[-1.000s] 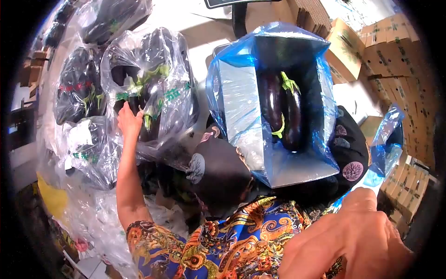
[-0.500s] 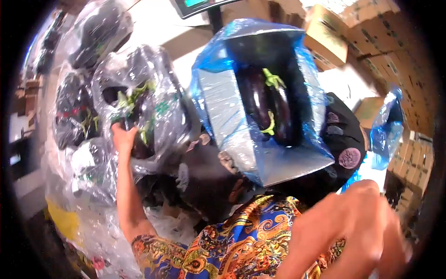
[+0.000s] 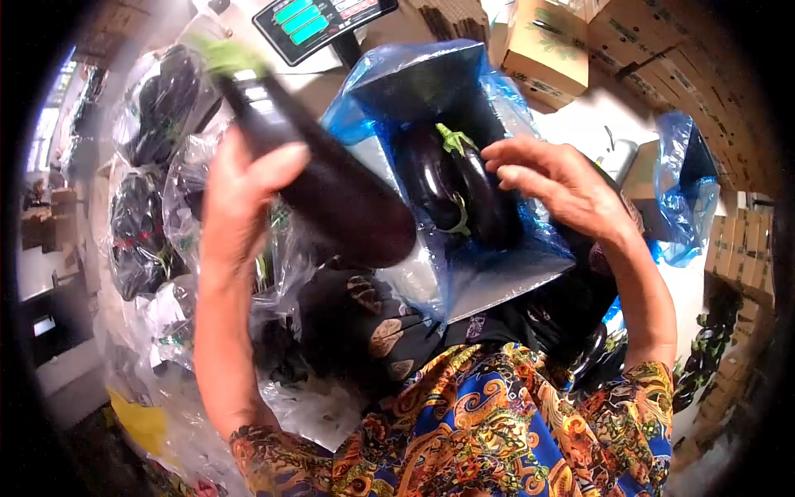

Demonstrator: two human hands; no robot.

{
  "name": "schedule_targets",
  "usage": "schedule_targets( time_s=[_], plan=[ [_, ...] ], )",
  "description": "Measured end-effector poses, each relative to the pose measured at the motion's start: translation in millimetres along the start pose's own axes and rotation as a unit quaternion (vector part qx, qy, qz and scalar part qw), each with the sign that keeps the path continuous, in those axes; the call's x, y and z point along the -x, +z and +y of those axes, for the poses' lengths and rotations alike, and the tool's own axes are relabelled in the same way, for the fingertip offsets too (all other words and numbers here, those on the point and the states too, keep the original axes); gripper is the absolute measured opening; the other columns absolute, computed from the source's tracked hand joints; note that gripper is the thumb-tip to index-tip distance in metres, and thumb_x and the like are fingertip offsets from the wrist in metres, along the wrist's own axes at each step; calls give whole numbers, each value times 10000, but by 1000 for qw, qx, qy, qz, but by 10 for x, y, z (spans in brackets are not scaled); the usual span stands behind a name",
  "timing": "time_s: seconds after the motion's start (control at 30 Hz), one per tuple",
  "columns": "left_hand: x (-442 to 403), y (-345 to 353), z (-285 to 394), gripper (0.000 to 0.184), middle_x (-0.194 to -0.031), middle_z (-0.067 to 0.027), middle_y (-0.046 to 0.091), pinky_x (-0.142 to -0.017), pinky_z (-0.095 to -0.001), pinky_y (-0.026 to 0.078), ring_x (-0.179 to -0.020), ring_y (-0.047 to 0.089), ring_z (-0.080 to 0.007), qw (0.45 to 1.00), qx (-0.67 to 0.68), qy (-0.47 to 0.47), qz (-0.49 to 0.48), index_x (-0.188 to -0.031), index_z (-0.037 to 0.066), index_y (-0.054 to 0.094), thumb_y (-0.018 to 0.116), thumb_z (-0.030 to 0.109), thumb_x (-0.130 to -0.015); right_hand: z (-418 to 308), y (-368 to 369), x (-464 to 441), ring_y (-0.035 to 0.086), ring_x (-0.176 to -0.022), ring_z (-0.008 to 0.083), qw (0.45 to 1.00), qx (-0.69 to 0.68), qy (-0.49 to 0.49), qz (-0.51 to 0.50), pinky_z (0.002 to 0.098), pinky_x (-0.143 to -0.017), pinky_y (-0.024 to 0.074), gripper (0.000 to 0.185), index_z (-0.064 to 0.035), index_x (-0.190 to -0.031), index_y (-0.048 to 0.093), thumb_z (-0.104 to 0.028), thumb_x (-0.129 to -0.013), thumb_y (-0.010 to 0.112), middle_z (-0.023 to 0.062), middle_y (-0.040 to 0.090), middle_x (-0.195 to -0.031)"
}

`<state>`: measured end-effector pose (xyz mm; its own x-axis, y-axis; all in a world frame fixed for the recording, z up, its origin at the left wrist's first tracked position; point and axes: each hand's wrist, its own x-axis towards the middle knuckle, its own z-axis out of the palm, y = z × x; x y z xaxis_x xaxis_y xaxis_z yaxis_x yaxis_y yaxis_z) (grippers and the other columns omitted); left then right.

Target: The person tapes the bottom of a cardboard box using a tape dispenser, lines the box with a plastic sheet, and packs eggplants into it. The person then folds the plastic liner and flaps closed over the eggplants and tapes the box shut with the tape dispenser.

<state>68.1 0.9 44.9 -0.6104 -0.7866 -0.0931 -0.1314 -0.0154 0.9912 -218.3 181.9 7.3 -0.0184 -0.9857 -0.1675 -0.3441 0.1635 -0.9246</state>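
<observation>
Step, judged: handling one eggplant (image 3: 327, 174), held slanted in the left hand (image 3: 236, 186), thumb across it, other fingers hidden; forearm reaching forward. Right hand (image 3: 567, 186) hovers over the box (image 3: 509, 286), fingers loosely curled, seemingly unladen; contact unclear. Two eggplants (image 3: 431, 176) lie inside. Lowering the held one would call for clearing the box's left edge. Scale (image 3: 327, 21) beyond.

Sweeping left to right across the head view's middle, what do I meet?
Clear plastic bag of dark eggplants, left hand holding a long dark purple eggplant, boxed glossy purple eggplants, right hand, blue plastic film, stacked brown cardboard cartons.
</observation>
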Motion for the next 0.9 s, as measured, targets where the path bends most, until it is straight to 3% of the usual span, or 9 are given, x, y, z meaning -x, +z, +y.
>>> schedule_targets(
  time_s=[0.13, 0.27, 0.3, 0.5, 0.6, 0.7, 0.77, 0.83, 0.9],
  plan=[
    [-270, 774, -185, 648, -1119, -71, 589, -906, -285, 443, -998, 572, -164, 989, 68, -71, -114, -1279, 11, 478, 771, 249, -751, 127, 2, 72, 610, -1104, 271, 998, -4, 47, -50, 374, -946, 466, 484, 23, -1252, 562, -360, -957, 563, 190, 650, -1166],
    [-395, 1116, -502, 504, -1083, -50, 593, -915, -305, 458, -1005, 575, -148, 965, 117, -172, -160, -1207, 30, 515, 765, 180, -796, 347, 54, 76, 598, -1120, 317, 998, -23, 34, -57, 395, -949, 458, 602, 13, -1300, 526, -463, -933, 560, 220, 637, -1170],
    [-417, 1167, -514, 625, -1110, -107, 589, -967, -344, 446, -1041, 574, -206, 962, 114, -188, -162, -1218, -1, 479, 813, 227, -742, 371, 65, 80, 607, -1101, 329, 997, -36, 38, -58, 399, -931, 466, 605, 14, -1292, 529, -468, -928, 567, 226, 644, -1147],
    [-467, 1351, -908, 764, -1117, -135, 598, -935, -345, 474, -1021, 602, -219, 977, -57, -165, -124, -1254, -32, 434, 853, 283, -698, 474, 109, 90, 625, -907, 458, 997, 64, 1, -47, 499, -770, 486, 573, 8, -1206, 516, -475, -909, 598, 280, 649, -934],
    [-508, 1490, -1076, 984, -1203, -290, 581, -961, -381, 477, -1129, 597, -355, 948, -238, -174, -116, -1267, -99, 419, 829, 502, -605, 516, 154, 105, 619, -874, 473, 977, 210, -13, -27, 548, -733, 478, 452, 21, -1083, 506, -373, -897, 625, 287, 641, -883],
    [-533, 1626, -1047, 995, -1204, -302, 580, -998, -411, 450, -1146, 582, -381, 916, -331, -196, -111, -1274, -95, 420, 793, 563, -627, 515, 185, 138, 632, -826, 460, 955, 292, 44, -12, 541, -695, 497, 370, 16, -1027, 513, -284, -868, 659, 272, 647, -869],
    [-611, 1631, -1329, 991, -1195, -294, 582, -885, -397, 520, -1100, 615, -363, 921, -320, -211, -69, -1265, -98, 419, 784, 581, -642, 537, 183, 173, 637, -789, 457, 949, 312, 38, 8, 532, -666, 507, 334, 11, -1002, 522, -248, -853, 673, 259, 650, -846],
    [-606, 1652, -1346, 823, -1106, -238, 619, -579, -336, 605, -892, 692, -284, 949, -196, -243, -44, -1217, -74, 448, 757, 516, -734, 591, 195, 178, 640, -753, 455, 951, 308, -4, 22, 523, -639, 514, 305, 6, -977, 533, -222, -841, 683, 244, 651, -809],
    [-649, 1627, -1411, 702, -1025, -219, 644, -606, -351, 623, -827, 698, -270, 955, -140, -246, -88, -1155, -65, 490, 747, 461, -768, 622, 225, 204, 645, -734, 445, 944, 327, -17, 42, 517, -627, 516, 278, 6, -941, 554, -210, -830, 689, 226, 647, -775]
  ],
)
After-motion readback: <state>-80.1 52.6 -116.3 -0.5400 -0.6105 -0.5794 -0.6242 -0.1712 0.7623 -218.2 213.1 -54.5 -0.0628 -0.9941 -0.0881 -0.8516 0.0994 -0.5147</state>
